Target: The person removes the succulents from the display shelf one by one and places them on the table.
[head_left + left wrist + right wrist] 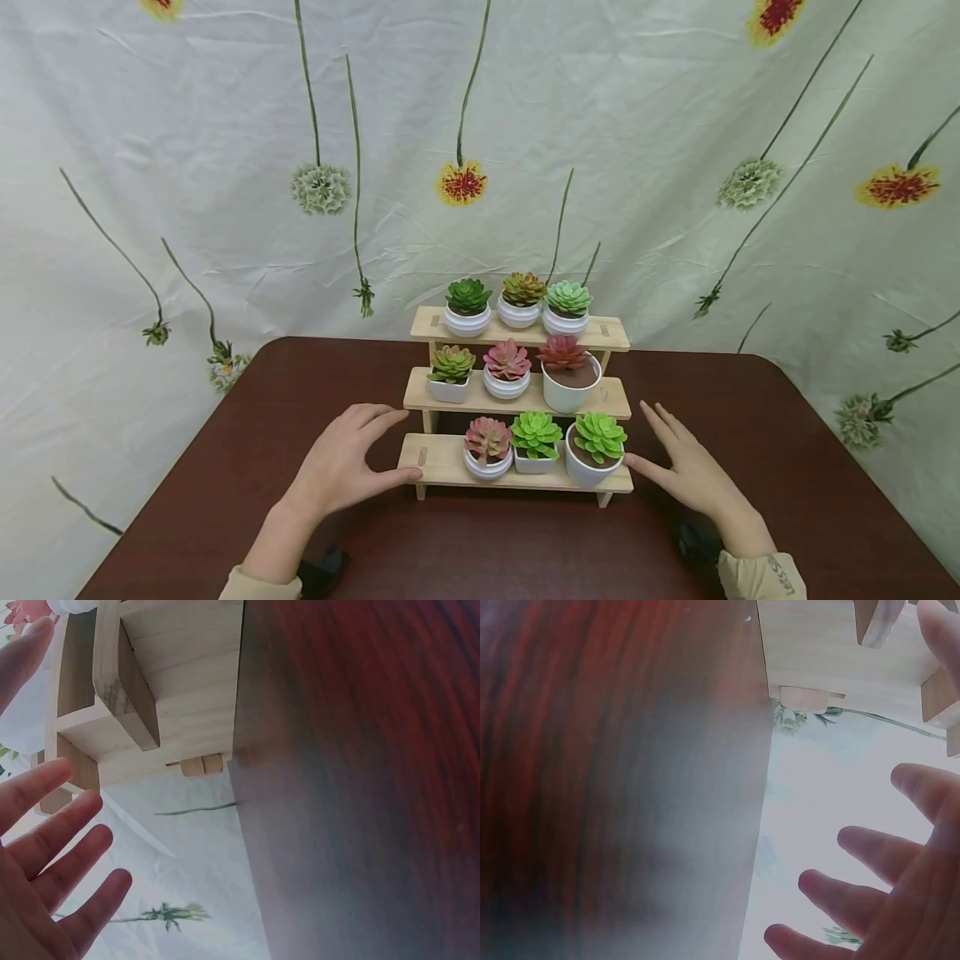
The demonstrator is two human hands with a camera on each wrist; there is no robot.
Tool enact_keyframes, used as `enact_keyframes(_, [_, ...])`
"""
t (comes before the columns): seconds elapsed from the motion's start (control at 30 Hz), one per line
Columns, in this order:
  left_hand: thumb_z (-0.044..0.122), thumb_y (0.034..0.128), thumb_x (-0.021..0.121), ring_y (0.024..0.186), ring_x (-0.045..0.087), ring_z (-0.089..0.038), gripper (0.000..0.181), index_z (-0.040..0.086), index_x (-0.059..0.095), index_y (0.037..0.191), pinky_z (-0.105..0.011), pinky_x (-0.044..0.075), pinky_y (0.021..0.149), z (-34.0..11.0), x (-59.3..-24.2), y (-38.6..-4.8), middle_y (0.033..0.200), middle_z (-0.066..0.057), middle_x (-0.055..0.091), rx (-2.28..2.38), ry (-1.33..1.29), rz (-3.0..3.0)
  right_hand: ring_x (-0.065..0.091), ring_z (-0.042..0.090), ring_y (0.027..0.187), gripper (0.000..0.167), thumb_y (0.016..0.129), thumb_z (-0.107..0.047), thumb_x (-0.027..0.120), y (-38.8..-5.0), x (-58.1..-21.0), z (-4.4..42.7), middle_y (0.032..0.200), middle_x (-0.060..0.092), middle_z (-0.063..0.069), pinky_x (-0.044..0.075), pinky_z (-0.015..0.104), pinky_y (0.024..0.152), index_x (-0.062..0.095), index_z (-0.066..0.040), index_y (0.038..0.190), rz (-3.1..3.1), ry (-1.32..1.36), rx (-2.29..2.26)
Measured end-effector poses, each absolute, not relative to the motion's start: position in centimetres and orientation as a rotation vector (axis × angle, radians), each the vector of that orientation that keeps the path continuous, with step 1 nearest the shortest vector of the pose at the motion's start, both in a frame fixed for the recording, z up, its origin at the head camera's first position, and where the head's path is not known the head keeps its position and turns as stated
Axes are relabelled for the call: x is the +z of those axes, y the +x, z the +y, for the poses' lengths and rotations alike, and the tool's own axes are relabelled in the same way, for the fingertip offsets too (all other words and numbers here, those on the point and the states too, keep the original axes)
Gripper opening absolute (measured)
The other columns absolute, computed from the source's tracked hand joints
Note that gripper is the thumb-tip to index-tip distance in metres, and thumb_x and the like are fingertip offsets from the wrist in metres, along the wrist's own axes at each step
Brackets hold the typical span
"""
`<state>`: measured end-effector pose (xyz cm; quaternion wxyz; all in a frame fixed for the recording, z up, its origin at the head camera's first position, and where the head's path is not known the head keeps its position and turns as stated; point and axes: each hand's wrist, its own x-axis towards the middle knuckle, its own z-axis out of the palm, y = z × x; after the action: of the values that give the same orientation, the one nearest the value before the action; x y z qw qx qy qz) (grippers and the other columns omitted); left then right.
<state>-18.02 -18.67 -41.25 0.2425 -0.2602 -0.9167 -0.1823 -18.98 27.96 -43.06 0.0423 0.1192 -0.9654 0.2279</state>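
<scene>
A three-step wooden stand holds small potted succulents. The top step has a dark green succulent, a brownish one and a pale mint one. On the middle are a green-red, a pink and a dark red succulent. The bottom carries a dusty pink and two bright green succulents. My left hand, fingers spread, has its thumb tip by the bottom step's left end. My right hand spreads at the right end. Neither grips anything; thumb contact cannot be told.
The stand is on a dark reddish-brown table with rounded far corners. Behind it hangs a pale cloth printed with flowers and stems. A dark wrist device shows under the left wrist, another under the right.
</scene>
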Motion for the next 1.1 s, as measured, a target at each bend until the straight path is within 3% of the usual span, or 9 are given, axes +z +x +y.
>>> enact_keyframes(0.33, [0.067,0.0668,0.07,0.105,0.056,-0.016,0.073,0.017,0.064,0.119,-0.038,0.048,0.085,-18.2,-41.0,-17.5,0.11,0.004,0.062,-0.615,-0.674,-2.599,0.027,0.048,0.131,0.084,0.087,-0.054,0.057,-19.0,-43.0,27.7,0.149,0.021,0.025,0.032,0.067,0.092,0.022,-0.01,0.149,-2.972,0.366,0.799])
enact_keyframes(0.67, [0.069,0.0644,0.071,0.091,0.058,-0.007,0.075,0.018,0.063,0.119,-0.032,0.05,0.078,-17.9,-41.2,-17.5,0.105,0.009,0.062,-0.743,-0.7,-2.655,0.023,0.045,0.134,0.085,0.09,-0.049,0.057,-19.2,-43.4,27.7,0.15,0.02,0.025,0.026,0.066,0.098,0.015,-0.006,0.15,-2.954,0.399,1.009])
enact_keyframes(0.97, [0.071,0.0645,0.069,0.09,0.057,-0.008,0.076,0.018,0.063,0.119,-0.031,0.049,0.077,-17.5,-41.7,-17.6,0.106,0.01,0.061,-0.825,-0.693,-2.703,0.048,0.043,0.117,0.079,0.093,-0.041,0.057,-19.4,-43.9,27.8,0.144,0.031,0.025,0.038,0.06,0.092,0.016,-0.005,0.15,-2.908,0.405,1.128])
enact_keyframes(1.1, [0.071,0.0648,0.068,0.092,0.056,-0.007,0.076,0.017,0.064,0.118,-0.031,0.049,0.079,-17.4,-41.9,-17.6,0.107,0.01,0.061,-0.821,-0.698,-2.697,0.051,0.04,0.115,0.075,0.094,-0.039,0.056,-19.4,-44.0,27.8,0.142,0.034,0.025,0.042,0.058,0.089,0.018,-0.005,0.149,-2.888,0.4,1.156])
